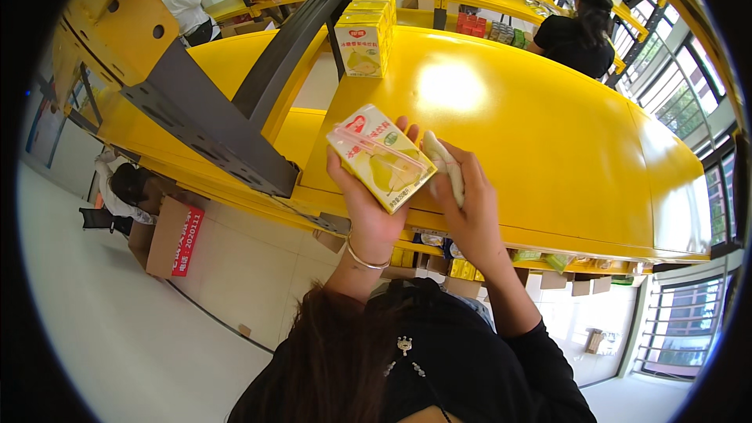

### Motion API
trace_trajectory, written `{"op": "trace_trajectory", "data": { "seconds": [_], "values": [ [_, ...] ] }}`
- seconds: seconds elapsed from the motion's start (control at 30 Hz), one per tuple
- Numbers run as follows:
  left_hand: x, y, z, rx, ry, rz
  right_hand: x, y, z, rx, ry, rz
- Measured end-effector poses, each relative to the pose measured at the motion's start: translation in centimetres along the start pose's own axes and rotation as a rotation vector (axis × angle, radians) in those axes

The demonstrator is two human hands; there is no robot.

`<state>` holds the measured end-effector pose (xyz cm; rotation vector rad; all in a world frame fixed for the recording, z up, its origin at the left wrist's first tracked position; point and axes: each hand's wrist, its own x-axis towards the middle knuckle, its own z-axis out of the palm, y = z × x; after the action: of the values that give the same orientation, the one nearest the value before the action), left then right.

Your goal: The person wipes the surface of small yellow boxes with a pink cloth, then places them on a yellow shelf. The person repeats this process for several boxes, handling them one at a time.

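Observation:
A drink carton with a pear picture (382,158) lies tilted across my left hand (370,205), which grips it by its sides over the shelf's front edge. A wrapped straw runs along the carton's face. Right beside it, my right hand (473,205) pinches a folded white cloth (445,167) between thumb and fingers, near the carton's lower right corner. More yellow pear drink cartons (359,50) stand upright in a row at the back left of the yellow metal shelf (529,147).
A dark grey rack post (205,123) slants along the left. Lower shelves hold packaged goods (464,269). An open cardboard box (170,238) is on the floor at left, beside a crouching person (132,188). Two other people (578,35) are beyond the shelf.

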<state>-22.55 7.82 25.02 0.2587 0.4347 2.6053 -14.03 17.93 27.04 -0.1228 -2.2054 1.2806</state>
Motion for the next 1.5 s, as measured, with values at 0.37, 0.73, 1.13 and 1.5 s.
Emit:
{"op": "trace_trajectory", "data": {
  "seconds": [0.37,0.73,1.13,1.5],
  "values": [
    [-0.6,-0.9,0.7,0.258,0.27,0.307,-1.7,-0.1,1.5,-0.08,-0.092,-0.112],
    [-1.5,-1.3,0.3,0.539,0.166,0.426,-1.7,-0.2,-0.1,0.082,-0.246,-0.289],
    [-2.7,-1.5,0.0,0.837,-0.163,0.445,-1.6,-0.3,-0.4,-0.155,0.039,-0.118],
    [-1.4,2.4,-0.4,1.261,-0.177,0.357,3.9,-1.7,-1.4,-0.703,-0.319,-0.141]
  ]
}}
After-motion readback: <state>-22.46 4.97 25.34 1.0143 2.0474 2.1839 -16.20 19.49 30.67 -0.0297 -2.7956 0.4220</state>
